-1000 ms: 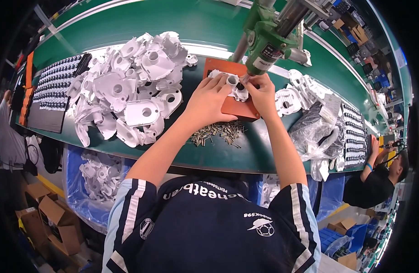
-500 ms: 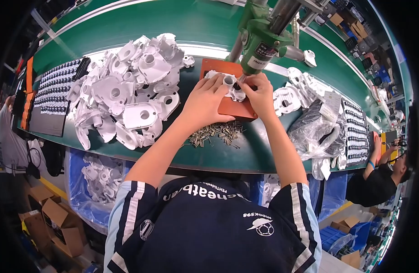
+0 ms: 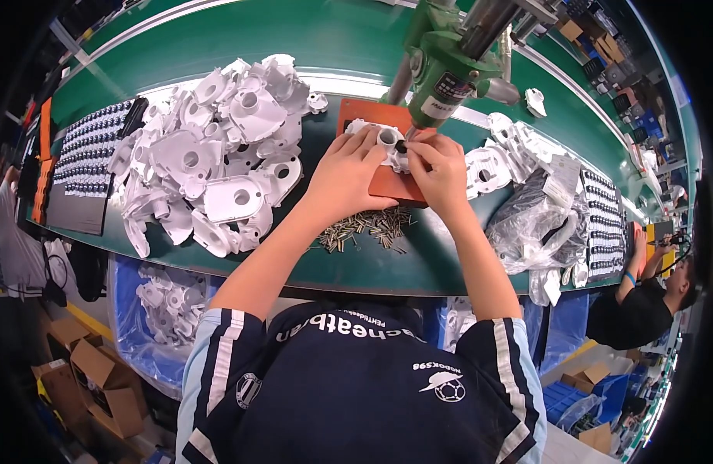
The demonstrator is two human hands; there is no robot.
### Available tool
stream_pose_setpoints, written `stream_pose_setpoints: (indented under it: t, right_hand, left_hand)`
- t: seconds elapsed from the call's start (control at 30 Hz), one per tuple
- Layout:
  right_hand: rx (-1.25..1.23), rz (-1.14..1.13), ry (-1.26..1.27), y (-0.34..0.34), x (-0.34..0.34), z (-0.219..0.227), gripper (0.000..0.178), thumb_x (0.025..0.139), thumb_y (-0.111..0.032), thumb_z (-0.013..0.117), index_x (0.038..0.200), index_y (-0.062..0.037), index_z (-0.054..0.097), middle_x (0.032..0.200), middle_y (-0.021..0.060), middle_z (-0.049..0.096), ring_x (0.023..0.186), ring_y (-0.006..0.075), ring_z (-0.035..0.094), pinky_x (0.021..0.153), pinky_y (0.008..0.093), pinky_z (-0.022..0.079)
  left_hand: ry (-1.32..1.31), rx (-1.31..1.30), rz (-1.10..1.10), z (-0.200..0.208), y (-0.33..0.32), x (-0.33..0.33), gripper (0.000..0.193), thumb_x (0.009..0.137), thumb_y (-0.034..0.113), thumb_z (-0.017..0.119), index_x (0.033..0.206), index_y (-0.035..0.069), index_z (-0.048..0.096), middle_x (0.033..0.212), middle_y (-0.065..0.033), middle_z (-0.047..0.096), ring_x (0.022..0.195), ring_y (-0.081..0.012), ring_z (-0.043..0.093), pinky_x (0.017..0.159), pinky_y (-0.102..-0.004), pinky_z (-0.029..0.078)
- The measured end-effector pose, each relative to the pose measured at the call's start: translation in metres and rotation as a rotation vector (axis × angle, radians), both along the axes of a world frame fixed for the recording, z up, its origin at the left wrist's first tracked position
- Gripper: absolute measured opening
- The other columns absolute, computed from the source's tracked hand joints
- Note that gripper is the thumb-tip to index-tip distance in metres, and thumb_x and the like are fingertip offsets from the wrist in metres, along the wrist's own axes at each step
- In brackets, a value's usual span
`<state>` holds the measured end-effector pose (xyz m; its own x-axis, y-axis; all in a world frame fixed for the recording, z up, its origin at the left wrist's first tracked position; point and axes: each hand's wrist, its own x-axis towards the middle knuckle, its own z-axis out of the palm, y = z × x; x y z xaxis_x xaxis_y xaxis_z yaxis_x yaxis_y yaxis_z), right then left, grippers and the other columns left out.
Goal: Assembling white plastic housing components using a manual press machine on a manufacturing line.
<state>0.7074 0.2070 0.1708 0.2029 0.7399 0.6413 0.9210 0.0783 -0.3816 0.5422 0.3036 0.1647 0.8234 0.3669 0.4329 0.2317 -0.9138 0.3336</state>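
Note:
My left hand [image 3: 345,175] is closed on the left side of a white plastic housing [image 3: 386,138], which lies on the orange base plate [image 3: 393,187] of a green press [image 3: 440,87]. A round tube and a dark hole show on the housing between my hands. At the dark hole's right, my right hand [image 3: 443,172] has thumb and fingers pinched together, right under the press head. Whatever those fingertips hold, if anything, is too small to make out. Just below the plate lies a heap of small metal pins [image 3: 364,229].
A tall heap of white plastic housings [image 3: 217,147] stands on the green table to the left; more housings [image 3: 486,168] lie right. Trays of small dark-topped parts [image 3: 93,155] sit at both ends. A clear plastic bag [image 3: 526,224] lies at right. Another person [image 3: 642,298] is at far right.
My right hand has shifted slightly left and down, with its fingers drawn in closer to the dark hole. The left hand keeps its place on the housing.

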Motion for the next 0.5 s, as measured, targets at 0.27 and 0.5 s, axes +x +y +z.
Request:
stream_pose_setpoints:
  t: [0.27, 0.5]
  right_hand:
    - [-0.136, -0.031, -0.084, -0.045, 0.019, -0.003, 0.038, 0.083, -0.021, 0.062, 0.118, -0.0071, 0.057, 0.128, 0.0145, 0.052, 0.119, 0.0317, 0.048, 0.097, 0.0403, 0.036]
    - [0.236, 0.052, 0.757, 0.051, 0.168, 0.182, 0.050, 0.091, -0.031, 0.050, 0.124, 0.0053, 0.041, 0.108, 0.0146, 0.059, 0.097, 0.0258, 0.058, 0.093, 0.0396, 0.043]
  left_hand:
    - [-0.066, -0.016, -0.011, -0.008, 0.001, -0.007, 0.073, 0.057, 0.040, 0.080, 0.112, 0.003, 0.050, 0.129, -0.0195, 0.045, 0.123, -0.0325, 0.042, 0.103, -0.0428, 0.033]
    - [-0.124, 0.083, -0.073, 0.000, -0.001, -0.005, 0.059, 0.057, 0.039, 0.079, 0.102, 0.009, 0.056, 0.126, -0.0211, 0.046, 0.118, -0.0344, 0.045, 0.100, -0.0434, 0.035]
